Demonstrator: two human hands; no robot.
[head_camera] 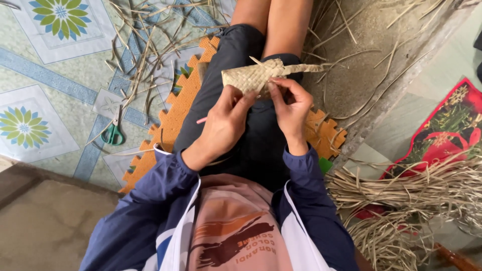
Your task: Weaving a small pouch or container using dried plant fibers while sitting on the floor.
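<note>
A small woven piece of pale dried leaf strips point(256, 76), cone-like with loose strip ends pointing right, is held over my lap. My left hand point(224, 123) grips its lower left edge with thumb and fingers. My right hand point(291, 104) pinches its underside near the middle. A thin pink stick point(201, 120) pokes out under my left hand; how it is held is hidden. I sit on an orange foam mat point(173, 113) in dark shorts.
Green-handled scissors point(114, 131) lie on the patterned tile floor at left among scattered dry strips point(145, 55). A thick bundle of dried strips point(416, 195) lies at right, partly over a red printed cloth point(447, 135). A bare concrete strip point(361, 55) runs at upper right.
</note>
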